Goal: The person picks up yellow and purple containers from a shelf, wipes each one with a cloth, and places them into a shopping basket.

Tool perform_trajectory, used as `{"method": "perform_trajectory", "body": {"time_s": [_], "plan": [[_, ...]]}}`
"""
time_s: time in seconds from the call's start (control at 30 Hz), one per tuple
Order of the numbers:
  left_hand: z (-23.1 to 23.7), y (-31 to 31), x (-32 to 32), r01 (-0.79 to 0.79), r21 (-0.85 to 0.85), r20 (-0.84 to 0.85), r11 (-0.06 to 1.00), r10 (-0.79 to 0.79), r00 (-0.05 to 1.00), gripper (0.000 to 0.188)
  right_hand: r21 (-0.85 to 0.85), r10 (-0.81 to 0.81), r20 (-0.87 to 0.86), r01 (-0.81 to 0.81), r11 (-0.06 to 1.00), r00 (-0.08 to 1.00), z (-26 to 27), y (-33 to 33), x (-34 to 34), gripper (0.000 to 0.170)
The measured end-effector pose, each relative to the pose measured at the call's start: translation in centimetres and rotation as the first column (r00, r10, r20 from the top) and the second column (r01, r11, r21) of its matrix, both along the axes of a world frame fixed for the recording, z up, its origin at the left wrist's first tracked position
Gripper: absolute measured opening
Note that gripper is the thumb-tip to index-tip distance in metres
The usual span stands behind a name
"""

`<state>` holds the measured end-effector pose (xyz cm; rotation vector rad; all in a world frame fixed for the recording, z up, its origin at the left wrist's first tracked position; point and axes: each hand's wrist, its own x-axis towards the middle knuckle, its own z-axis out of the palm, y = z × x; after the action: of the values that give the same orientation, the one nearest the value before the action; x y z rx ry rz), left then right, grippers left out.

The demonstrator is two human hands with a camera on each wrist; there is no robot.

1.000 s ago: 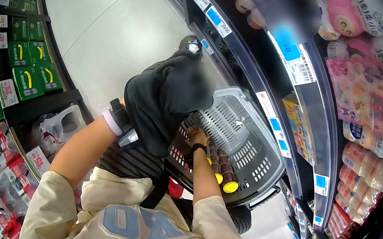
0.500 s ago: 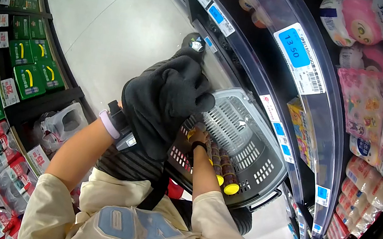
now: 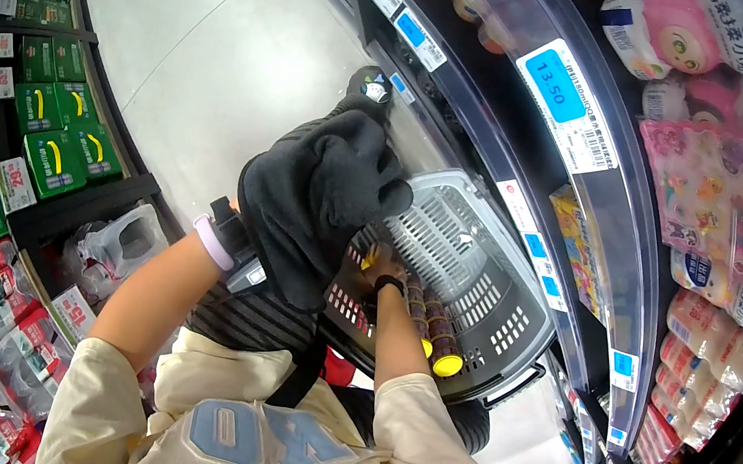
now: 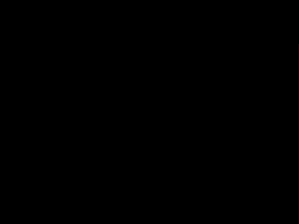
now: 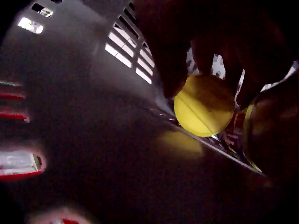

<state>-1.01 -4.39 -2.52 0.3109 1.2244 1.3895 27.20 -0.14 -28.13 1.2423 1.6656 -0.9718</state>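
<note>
Reaching into the grey basket (image 3: 508, 294), the right hand (image 3: 377, 259) holds a tube (image 5: 204, 106) by its yellow cap, thumb on one side and fingers on the other. This tube is inside the basket, its cap showing yellow in a dim reflection on the dark surface below. Two more tubes (image 3: 438, 332) lie side by side in the basket, just beside the right wrist, their yellow ends towards the person. A black band (image 3: 389, 283) circles that wrist.

The left hand is hidden at the dark cloth (image 3: 306, 211), which hangs over the basket's near left edge; how its fingers lie cannot be told, and the left wrist view is black. A lilac band (image 3: 213, 242) is on the left forearm, left of the basket.

Right of the basket stands a shelf with price tags (image 3: 565, 102) and pink packs (image 3: 723, 188). Left of the basket, well apart, are green boxes (image 3: 55, 157) and a plastic bag (image 3: 129, 241). Pale floor (image 3: 217, 39) stretches beyond the basket.
</note>
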Motion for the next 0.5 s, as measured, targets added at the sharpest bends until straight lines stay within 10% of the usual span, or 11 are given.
{"method": "perform_trajectory", "body": {"time_s": [0.3, 0.37, 0.47, 0.5], "plan": [[0.8, 1.1, 0.1, 0.000, 0.033, 0.078, 0.999, -0.002, 0.997, 0.062, 0.114, 0.147, 0.061, -0.153, 0.982, 0.987, -1.5, -1.1, 0.5, 0.086], [1.9, 1.3, 0.0, 0.109, -0.014, -0.234, 0.994, -0.110, 0.966, 0.051, 0.165, 0.327, -0.050, -0.315, 0.934, 0.944, -4.3, -1.6, 1.9, 0.080], [1.4, 1.7, 0.1, 0.061, 0.062, -0.201, 0.996, -0.048, 0.979, 0.051, 0.108, -0.174, -0.136, 0.189, 0.976, 0.975, 2.1, 0.7, 0.3, 0.078], [1.9, 2.1, 0.4, 0.080, 0.085, -0.207, 0.993, -0.061, 0.976, 0.051, 0.108, -0.103, -0.251, 0.134, 0.985, 0.962, 4.7, 1.6, 0.6, 0.077]]}}
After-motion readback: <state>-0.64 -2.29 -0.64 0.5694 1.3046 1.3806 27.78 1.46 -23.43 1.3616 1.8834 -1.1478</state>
